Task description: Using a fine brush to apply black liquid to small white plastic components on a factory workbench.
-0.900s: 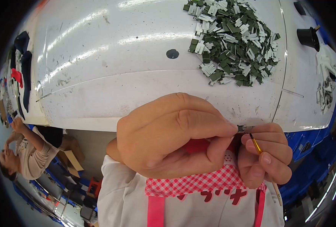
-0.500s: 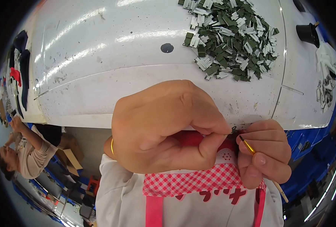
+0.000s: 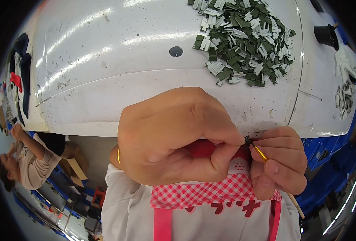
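Note:
My left hand [image 3: 178,132] is closed in a pinch above the table's near edge. At its thumb and forefinger tips shows a bit of a small dark green piece [image 3: 247,140]; the fingers hide most of it. My right hand [image 3: 280,162] is wrapped round a thin paintbrush [image 3: 260,153] with a gold-yellow ferrule and a pale handle end below the hand. The dark brush tip points up and left and meets or nearly meets the green piece. Beyond my hands, a heap of small flat dark green and light grey parts [image 3: 242,44] lies on the table.
The white table [image 3: 85,92] has dark specks and a round dark spot [image 3: 176,51]. A black cup [image 3: 325,37] and crumpled white cloth [image 3: 348,66] lie at the far right. On the left are a co-worker [image 3: 29,164] and an open cardboard box [image 3: 73,170].
The paintbrush tip has shifted left and slightly down, from just beside the green piece to right at it. My right hand has moved slightly left; my left hand stays almost still.

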### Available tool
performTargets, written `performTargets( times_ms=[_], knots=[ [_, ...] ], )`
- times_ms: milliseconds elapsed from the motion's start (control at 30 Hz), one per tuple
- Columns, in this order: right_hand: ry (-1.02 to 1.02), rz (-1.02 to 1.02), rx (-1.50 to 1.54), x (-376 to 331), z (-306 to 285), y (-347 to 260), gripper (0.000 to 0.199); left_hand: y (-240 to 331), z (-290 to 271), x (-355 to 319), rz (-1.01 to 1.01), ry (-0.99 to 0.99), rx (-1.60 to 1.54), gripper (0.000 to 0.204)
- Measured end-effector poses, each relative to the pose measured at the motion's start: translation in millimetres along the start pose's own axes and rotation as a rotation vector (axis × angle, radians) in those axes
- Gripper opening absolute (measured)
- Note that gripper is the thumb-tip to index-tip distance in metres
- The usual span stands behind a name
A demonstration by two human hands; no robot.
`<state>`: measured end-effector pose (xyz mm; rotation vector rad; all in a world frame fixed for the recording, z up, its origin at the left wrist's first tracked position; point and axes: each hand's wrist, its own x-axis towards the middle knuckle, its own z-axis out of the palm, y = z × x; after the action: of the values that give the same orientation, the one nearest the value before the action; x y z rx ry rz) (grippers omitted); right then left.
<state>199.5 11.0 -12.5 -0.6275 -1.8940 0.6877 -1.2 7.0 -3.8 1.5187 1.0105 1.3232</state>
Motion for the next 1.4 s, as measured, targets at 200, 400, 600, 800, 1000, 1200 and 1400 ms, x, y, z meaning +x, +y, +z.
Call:
performTargets(
  times_ms=[200, 400, 600, 800, 1000, 1200, 1400],
  knots=[
    [-0.014, -0.005, 0.004, 0.2, -3.2, 0.8, 0.016, -0.4, 2.5, 0.4, 0.002, -0.003, -0.001, 0.025],
    [0.008, -0.015, 0.009, -1.1, -4.1, 1.6, 0.017, -1.5, 5.1, 1.1, 0.018, 0.002, -0.010, 0.025],
    [0.003, -0.018, -0.004, -0.9, -4.7, 1.7, 0.017, -0.7, 6.5, 0.5, 0.009, 0.018, -0.016, 0.025],
    [-0.023, -0.006, -0.012, -0.6, -7.0, 1.2, 0.017, 0.0, 7.1, 1.0, 0.006, 0.009, -0.006, 0.025],
    [0.006, -0.005, -0.005, -2.2, -8.0, 1.8, 0.017, -0.6, 9.2, 2.2, 0.013, 0.000, -0.005, 0.024],
    [0.069, 0.001, 0.037, -5.8, -8.8, 4.2, 0.017, -1.7, 9.2, 4.3, 0.007, -0.018, -0.019, 0.023],
    [0.035, -0.012, 0.061, -4.4, -13.8, 6.8, 0.017, 6.1, 6.1, 5.3, -0.058, -0.032, -0.016, 0.022]
  ],
)
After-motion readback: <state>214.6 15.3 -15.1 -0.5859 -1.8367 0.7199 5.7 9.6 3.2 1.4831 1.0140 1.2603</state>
